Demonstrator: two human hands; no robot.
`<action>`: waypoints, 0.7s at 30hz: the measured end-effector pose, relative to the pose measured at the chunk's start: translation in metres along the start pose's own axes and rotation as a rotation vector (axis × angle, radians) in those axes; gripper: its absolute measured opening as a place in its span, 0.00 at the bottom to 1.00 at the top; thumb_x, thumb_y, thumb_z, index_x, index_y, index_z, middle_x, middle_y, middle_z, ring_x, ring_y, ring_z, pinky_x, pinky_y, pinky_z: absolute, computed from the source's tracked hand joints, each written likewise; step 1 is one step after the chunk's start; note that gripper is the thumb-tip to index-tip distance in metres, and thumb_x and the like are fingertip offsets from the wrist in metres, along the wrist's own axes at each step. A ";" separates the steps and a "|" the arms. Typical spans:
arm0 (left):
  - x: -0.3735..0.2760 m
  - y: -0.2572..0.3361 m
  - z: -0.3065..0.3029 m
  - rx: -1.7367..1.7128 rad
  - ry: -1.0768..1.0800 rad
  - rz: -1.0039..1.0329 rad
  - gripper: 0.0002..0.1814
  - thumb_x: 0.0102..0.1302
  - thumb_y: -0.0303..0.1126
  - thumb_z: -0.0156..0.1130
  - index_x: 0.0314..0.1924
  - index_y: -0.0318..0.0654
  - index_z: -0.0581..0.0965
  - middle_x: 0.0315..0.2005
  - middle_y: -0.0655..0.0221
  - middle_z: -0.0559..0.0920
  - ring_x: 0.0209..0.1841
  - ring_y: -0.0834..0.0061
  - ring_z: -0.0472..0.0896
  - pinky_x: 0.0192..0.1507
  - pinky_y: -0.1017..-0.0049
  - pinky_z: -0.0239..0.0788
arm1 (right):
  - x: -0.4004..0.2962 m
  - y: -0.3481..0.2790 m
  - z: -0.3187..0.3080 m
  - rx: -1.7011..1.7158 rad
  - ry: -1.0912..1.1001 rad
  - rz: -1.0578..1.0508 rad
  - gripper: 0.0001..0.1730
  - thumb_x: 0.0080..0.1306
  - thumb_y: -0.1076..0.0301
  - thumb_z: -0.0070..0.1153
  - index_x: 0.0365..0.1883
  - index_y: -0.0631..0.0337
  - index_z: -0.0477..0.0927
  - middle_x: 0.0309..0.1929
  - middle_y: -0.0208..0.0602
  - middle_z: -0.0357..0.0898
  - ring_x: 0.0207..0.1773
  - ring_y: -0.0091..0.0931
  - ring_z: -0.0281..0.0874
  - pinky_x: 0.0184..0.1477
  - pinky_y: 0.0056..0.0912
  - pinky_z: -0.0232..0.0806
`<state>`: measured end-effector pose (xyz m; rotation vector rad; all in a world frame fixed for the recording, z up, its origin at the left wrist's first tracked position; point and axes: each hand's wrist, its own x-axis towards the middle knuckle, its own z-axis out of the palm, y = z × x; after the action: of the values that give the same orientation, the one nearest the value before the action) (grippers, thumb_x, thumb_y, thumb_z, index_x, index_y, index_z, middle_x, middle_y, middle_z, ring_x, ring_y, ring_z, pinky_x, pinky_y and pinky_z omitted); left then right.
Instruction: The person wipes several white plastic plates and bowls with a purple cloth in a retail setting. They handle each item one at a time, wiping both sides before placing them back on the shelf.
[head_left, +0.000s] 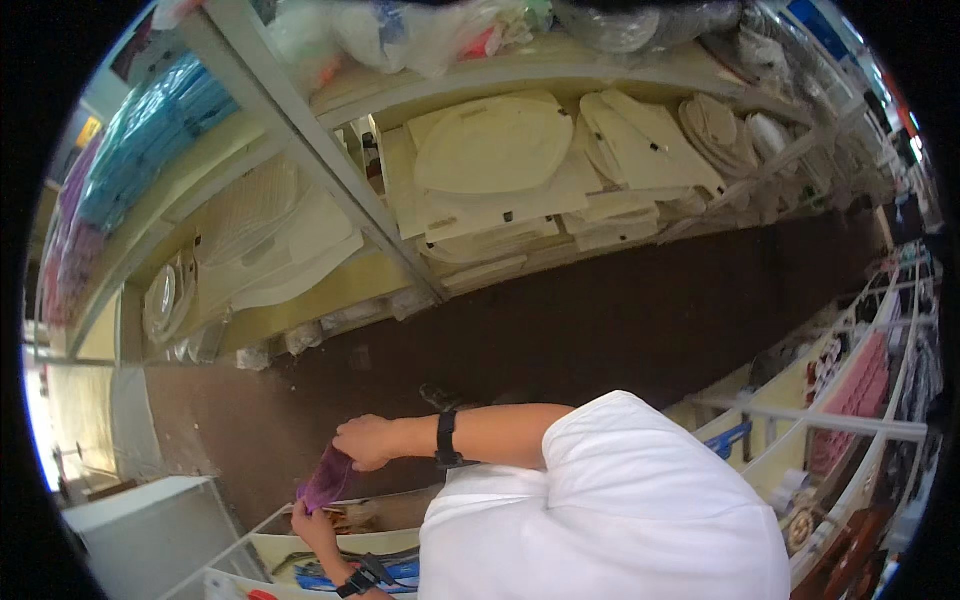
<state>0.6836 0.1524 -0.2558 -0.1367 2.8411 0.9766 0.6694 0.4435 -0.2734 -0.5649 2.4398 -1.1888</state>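
Observation:
A small piece of purple fabric (328, 480), thin and somewhat sheer, is stretched between my two hands. My right hand (370, 442) grips its upper end, thumb and fingers closed on it. Its lower end is pinched in the fingertips of my left hand (313, 527). I wear a black strap on each wrist. Beneath the fabric show the brown floor and part of a low shelf unit. Whether the fabric is a pouch or a flat piece, I cannot tell.
Beyond my right arm runs a long shelf (390, 296) with pale flat boards (495, 146) and plastic-wrapped goods (161, 142). A grey-white cabinet (142, 525) stands ahead at lower left. Near my left hand are shelves with blue packets (322, 576). More racks (847, 427) stand behind me.

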 end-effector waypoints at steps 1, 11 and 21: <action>0.012 -0.007 -0.010 -0.009 -0.022 0.023 0.12 0.66 0.26 0.60 0.46 0.26 0.82 0.34 0.61 0.83 0.40 0.71 0.80 0.47 0.70 0.72 | 0.016 -0.004 -0.001 0.009 0.014 -0.024 0.26 0.56 0.60 0.71 0.50 0.65 0.83 0.52 0.52 0.83 0.58 0.49 0.82 0.56 0.52 0.76; 0.144 0.018 -0.073 0.057 -0.234 0.351 0.16 0.57 0.20 0.58 0.47 0.27 0.82 0.38 0.55 0.84 0.42 0.62 0.83 0.50 0.68 0.74 | 0.155 -0.044 0.005 0.102 -0.108 -0.178 0.38 0.46 0.57 0.80 0.54 0.63 0.81 0.53 0.52 0.83 0.58 0.49 0.81 0.58 0.52 0.75; 0.255 -0.012 -0.077 -0.171 -0.377 0.432 0.15 0.62 0.25 0.64 0.48 0.31 0.86 0.48 0.51 0.87 0.52 0.52 0.86 0.55 0.65 0.76 | 0.235 -0.040 0.006 0.065 0.271 0.084 0.27 0.63 0.57 0.64 0.57 0.64 0.81 0.54 0.55 0.83 0.59 0.50 0.79 0.60 0.51 0.73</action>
<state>0.4256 0.0848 -0.2424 0.6022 2.4788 1.1722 0.4797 0.2998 -0.2797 -0.2954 2.6044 -1.3825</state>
